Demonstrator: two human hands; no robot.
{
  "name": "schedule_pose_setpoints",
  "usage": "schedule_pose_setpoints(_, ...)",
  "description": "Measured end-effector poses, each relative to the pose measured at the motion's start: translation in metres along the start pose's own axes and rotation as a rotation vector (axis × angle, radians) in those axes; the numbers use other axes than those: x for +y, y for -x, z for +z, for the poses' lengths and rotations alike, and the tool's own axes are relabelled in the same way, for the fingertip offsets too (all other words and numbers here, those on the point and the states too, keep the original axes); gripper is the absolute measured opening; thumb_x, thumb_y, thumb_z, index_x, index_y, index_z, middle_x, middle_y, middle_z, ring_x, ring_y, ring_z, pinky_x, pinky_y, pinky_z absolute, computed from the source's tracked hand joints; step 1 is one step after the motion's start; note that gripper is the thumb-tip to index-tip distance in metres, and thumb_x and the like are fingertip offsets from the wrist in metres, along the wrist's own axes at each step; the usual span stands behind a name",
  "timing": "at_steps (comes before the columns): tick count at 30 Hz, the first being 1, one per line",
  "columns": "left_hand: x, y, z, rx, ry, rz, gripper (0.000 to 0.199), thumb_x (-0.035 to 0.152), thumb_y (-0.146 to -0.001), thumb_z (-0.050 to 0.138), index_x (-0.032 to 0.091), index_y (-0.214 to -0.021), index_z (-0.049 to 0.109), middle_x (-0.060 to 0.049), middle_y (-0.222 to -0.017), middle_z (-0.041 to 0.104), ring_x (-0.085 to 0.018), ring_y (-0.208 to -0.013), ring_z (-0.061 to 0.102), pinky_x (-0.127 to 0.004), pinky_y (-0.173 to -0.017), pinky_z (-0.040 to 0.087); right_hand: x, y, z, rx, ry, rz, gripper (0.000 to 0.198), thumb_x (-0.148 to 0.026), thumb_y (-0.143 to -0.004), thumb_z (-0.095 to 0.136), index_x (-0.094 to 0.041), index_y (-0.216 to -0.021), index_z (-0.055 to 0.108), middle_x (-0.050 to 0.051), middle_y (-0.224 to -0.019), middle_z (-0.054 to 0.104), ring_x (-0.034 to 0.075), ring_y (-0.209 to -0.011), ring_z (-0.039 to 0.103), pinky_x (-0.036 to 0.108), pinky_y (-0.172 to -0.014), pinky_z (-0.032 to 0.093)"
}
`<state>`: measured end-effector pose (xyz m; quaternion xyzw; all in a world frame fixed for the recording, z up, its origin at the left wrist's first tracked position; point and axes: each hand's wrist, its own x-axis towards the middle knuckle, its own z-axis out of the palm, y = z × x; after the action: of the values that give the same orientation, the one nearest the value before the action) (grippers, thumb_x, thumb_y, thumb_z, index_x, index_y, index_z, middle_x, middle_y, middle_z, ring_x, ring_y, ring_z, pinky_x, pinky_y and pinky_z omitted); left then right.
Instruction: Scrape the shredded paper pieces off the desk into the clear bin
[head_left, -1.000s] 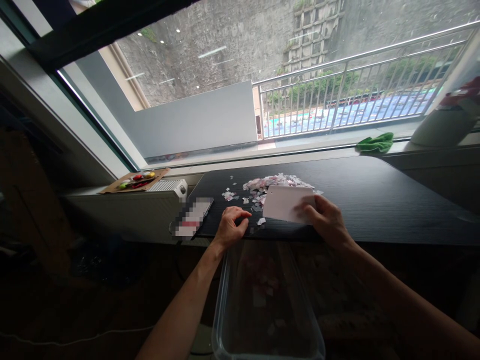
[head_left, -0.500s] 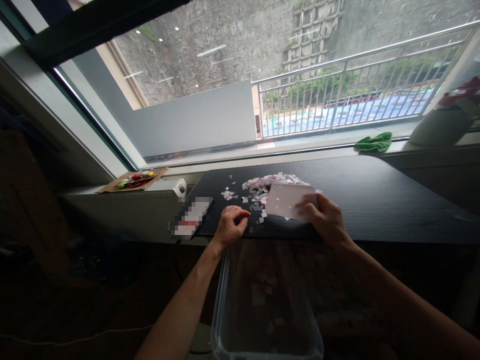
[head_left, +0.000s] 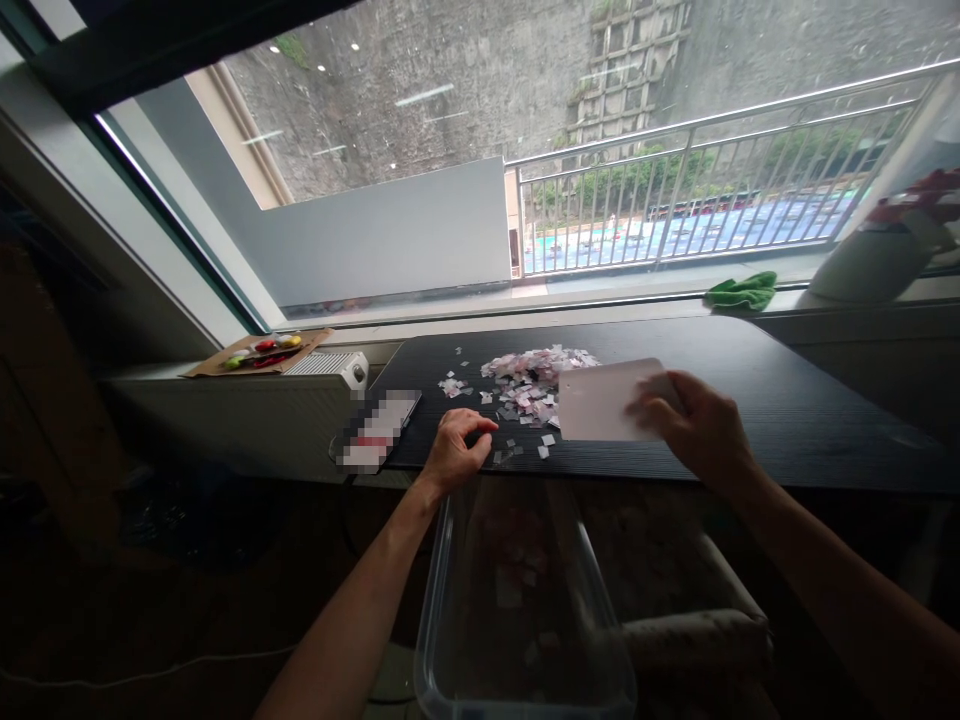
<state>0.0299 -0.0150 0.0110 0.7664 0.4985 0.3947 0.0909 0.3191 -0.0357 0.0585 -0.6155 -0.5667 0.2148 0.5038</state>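
A thin pale card with rounded corners is gripped at its right end by my right hand. Its left edge stands beside a pile of small pale paper squares on the dark table. My left hand is at the table's front edge, fingers loosely curled and thumb apart from the index finger, with nothing visible in it. Below the edge, between my forearms, is a clear plastic bin; a few pale pieces show dimly inside. Several loose squares lie between my hands.
A phone-like object, partly blurred out, lies at the table's left end. Beyond it, a brown sheet with colourful items rests on a radiator. A green cloth and a spray bottle stand on the windowsill.
My right hand has moved right with the card, away from my left hand, uncovering more of the pile and some loose squares. My left hand has barely moved.
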Motion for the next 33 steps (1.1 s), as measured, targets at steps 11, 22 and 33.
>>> schedule_pose_setpoints(11,-0.001,0.000,-0.001,-0.001,0.014,0.008,0.016,0.016,-0.075,0.056,0.022,-0.080,0.071,-0.003,-0.085,0.070,-0.021,-0.095,0.060,-0.039,-0.093,0.046,-0.004,-0.008,-0.021,-0.224,0.191,-0.108,0.016,-0.029,-0.071,0.055,-0.021,-0.083,0.062,0.004,-0.071,0.070,0.021,-0.066,0.064,0.034,-0.062,0.050)
schedule_pose_setpoints(22,-0.006,0.000,-0.001,0.002,0.028,0.004,0.016,0.020,-0.075,0.056,0.022,-0.080,0.071,-0.003,-0.086,0.069,-0.021,-0.097,0.060,-0.038,-0.093,0.047,0.024,-0.029,-0.026,-0.242,-0.054,0.059,0.018,-0.026,-0.067,0.060,-0.019,-0.082,0.066,0.004,-0.077,0.070,0.018,-0.068,0.063,0.028,-0.060,0.050)
schedule_pose_setpoints(33,-0.006,0.000,-0.002,0.005,0.037,-0.009,0.016,0.023,-0.075,0.056,0.022,-0.080,0.071,-0.004,-0.089,0.069,-0.022,-0.099,0.059,-0.040,-0.094,0.046,0.046,-0.037,-0.025,-0.298,-0.258,0.234,0.018,-0.027,-0.061,0.070,-0.020,-0.077,0.069,0.001,-0.075,0.071,0.015,-0.066,0.063,0.025,-0.060,0.052)
